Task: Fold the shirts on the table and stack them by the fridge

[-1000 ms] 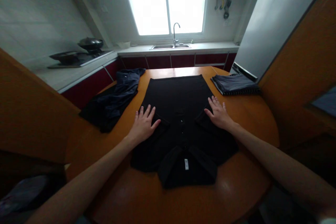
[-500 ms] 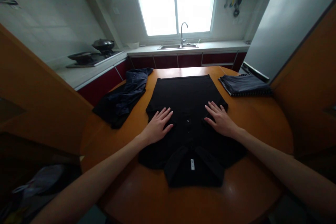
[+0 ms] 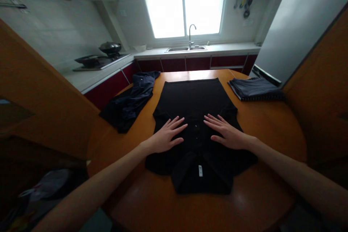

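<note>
A black polo shirt [image 3: 191, 98] lies spread flat, its collar towards me and its hem towards the window. A small white label shows inside the collar, and a short row of buttons runs up the middle. My left hand [image 3: 167, 136] rests palm down on the left part of the chest, fingers stretched out. On the other side of the buttons, my right hand [image 3: 225, 132] lies flat on the cloth with its fingers spread. Neither hand grips the fabric.
The shirt lies on a round wooden table [image 3: 274, 130]. Crumpled dark clothes [image 3: 133, 99] sit at the table's left, and a folded stack of dark clothes [image 3: 255, 88] at the right. Beyond stand a counter with a sink [image 3: 185, 48] and a stove with pans [image 3: 110, 48].
Both hands have slid inward over the shirt, closer to the buttons. The right hand has moved furthest, leaving the sleeve side. The view has shifted slightly.
</note>
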Demonstrator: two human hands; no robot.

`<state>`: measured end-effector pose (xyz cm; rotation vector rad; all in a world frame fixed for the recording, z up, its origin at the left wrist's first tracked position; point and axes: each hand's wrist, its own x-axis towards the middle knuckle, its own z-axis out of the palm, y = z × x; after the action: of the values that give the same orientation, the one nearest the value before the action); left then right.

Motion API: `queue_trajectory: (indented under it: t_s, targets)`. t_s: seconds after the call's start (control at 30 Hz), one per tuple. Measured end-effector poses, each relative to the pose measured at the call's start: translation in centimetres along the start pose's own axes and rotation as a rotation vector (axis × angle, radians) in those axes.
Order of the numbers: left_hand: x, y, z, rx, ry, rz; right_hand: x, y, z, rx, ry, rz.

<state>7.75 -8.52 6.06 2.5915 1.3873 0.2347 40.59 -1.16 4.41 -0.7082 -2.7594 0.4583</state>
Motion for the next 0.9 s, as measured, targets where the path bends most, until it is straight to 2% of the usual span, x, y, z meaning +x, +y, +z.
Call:
queue_trajectory:
  t_s: [0.07, 0.17, 0.33, 0.5, 0.63, 0.9]
  targets:
    - [-0.9, 1.4, -0.9, -0.080, -0.011, 0.104, -0.7, -1.4, -0.6, 0.058, 0.012, -0.060]
    - [-2.9, 3.8, -1.4, -0.165, -0.062, 0.237, -2.5, -3.7, -0.9, 0.155, -0.058, -0.157]
    - [-6.1, 6.3, -0.2, -0.172, -0.116, 0.262, -5.8, -6.3, -0.3, 0.252, -0.192, -0.180]
    - [-7.2, 6.7, 0.6, -0.164, -0.180, 0.278, -7.5, -6.9, 0.2, 0.248, -0.248, -0.180]
    - [-7.4, 6.5, 1.1, -0.149, -0.148, 0.288, -7.8, -6.8, 0.9, 0.197, -0.248, -0.182]
    - [-8.2, 6.4, 1.9, 0.021, -0.022, 0.400, -8.7, -6.2, 2.2, 0.134, -0.139, -0.235]
